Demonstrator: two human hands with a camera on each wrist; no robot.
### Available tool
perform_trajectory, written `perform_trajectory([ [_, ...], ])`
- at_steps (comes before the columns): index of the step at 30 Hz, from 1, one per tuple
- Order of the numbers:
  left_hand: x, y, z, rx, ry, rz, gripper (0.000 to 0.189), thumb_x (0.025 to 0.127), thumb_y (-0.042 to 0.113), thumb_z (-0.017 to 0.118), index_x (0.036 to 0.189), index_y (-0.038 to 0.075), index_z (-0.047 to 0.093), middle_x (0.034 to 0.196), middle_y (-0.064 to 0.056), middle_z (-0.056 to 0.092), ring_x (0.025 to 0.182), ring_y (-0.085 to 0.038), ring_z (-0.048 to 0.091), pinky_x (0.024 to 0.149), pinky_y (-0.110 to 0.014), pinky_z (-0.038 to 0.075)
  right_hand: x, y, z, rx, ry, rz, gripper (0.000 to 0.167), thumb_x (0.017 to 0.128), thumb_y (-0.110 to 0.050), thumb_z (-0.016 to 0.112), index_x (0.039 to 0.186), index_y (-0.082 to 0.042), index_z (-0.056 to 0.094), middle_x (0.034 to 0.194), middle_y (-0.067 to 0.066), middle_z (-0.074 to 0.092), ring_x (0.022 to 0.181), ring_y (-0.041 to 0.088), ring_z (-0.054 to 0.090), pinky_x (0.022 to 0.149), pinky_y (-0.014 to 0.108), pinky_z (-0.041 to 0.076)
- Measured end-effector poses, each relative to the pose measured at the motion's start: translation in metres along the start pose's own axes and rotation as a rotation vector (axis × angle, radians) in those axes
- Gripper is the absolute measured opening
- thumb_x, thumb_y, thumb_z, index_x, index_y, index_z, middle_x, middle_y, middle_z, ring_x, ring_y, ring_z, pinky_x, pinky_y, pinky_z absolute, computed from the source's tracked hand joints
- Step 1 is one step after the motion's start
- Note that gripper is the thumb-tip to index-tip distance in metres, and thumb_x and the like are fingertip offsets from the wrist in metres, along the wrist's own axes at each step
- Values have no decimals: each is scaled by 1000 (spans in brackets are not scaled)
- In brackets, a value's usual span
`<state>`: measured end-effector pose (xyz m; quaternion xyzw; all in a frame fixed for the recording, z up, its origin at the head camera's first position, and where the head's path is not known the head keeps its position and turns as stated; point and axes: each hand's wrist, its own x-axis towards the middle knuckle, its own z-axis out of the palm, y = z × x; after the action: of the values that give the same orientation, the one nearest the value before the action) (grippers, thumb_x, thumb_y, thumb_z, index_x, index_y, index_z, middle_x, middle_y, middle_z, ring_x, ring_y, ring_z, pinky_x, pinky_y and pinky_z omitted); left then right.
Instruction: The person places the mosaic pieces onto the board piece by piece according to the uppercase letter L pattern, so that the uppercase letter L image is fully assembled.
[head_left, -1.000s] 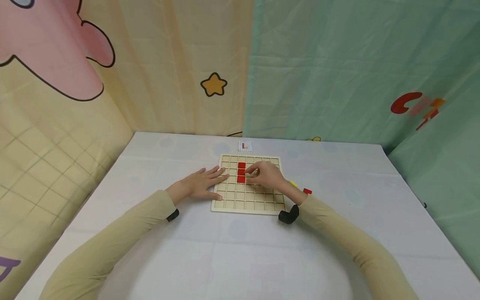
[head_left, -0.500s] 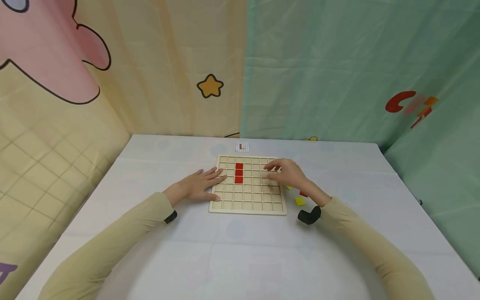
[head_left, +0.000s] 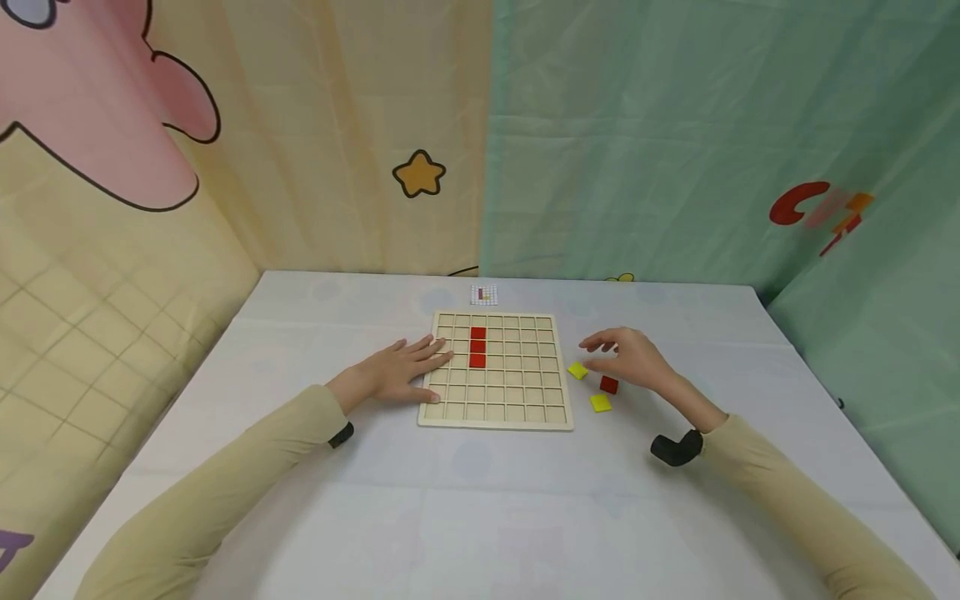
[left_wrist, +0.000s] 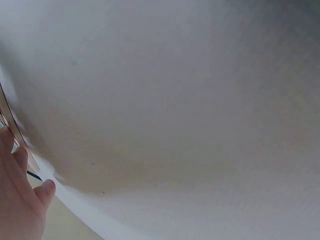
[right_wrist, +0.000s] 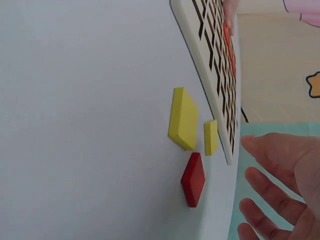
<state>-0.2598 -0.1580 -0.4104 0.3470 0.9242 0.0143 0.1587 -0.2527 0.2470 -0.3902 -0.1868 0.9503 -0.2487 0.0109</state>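
Note:
A wooden grid board (head_left: 525,400) lies on the table, with a column of red square tiles (head_left: 477,347) set in its upper left part. My left hand (head_left: 393,371) rests spread on the board's left edge, fingers over the outer squares. To the right of the board, my right hand (head_left: 628,358) hovers with loosely bent fingers and nothing between them. Below its fingertips are a yellow tile (head_left: 577,370) and a loose red tile (head_left: 609,384); a second yellow tile (head_left: 600,403) lies nearer the front. In the right wrist view, the thumb and fingers (right_wrist: 272,197) stand apart, away from the tiles.
A small printed pattern card (head_left: 483,295) lies behind the board near the table's back edge. Patterned cloth curtains (head_left: 637,150) rise behind the white-covered table (head_left: 465,517). Each wrist carries a black camera mount, such as the right one (head_left: 677,448).
My right hand has moved off the board to the right, from beside the red column to above the loose tiles, uncovering them. My left hand stays in place on the board.

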Motion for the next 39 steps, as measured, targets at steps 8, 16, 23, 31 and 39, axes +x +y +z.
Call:
perform_trajectory([
  [8, -2, 2, -3, 1, 2, -6, 82, 91, 65, 45, 156, 23, 15, 164, -4, 6, 151, -29, 3, 118, -59, 10, -22, 23, -6, 5, -18, 44, 34, 82, -22, 75, 112, -7, 71, 105, 10, 72, 93, 25, 61, 78, 38, 52],
  [16, -1, 1, -2, -6, 0, 5, 82, 91, 64, 45, 156, 23, 15, 164, -5, 6, 151, -29, 3, 118, -59, 10, -35, 34, -4, -26, -55, 42, 32, 79, -21, 77, 107, -7, 73, 98, 8, 72, 88, 23, 60, 71, 29, 50],
  [23, -1, 0, -1, -4, 2, 7, 82, 91, 64, 45, 155, 23, 15, 164, -5, 6, 151, -30, 3, 118, -60, 10, -38, 32, 0, -21, -74, 80, 32, 78, -23, 79, 105, -6, 74, 97, 8, 72, 85, 20, 58, 71, 27, 49],
  [31, 0, 1, 0, -9, 3, 4, 82, 91, 64, 45, 155, 23, 15, 164, -4, 6, 151, -29, 3, 118, -60, 10, -39, 31, 2, -34, -67, 69, 27, 78, -18, 79, 101, -6, 75, 96, 8, 74, 83, 19, 59, 72, 29, 49],
  [39, 0, 1, 0, 3, -4, -8, 82, 91, 66, 44, 155, 26, 13, 164, -2, 4, 151, -27, 2, 118, -58, 10, -37, 31, 2, -57, -71, 73, 26, 79, -19, 77, 101, -6, 75, 97, 9, 73, 83, 19, 58, 70, 30, 48],
])
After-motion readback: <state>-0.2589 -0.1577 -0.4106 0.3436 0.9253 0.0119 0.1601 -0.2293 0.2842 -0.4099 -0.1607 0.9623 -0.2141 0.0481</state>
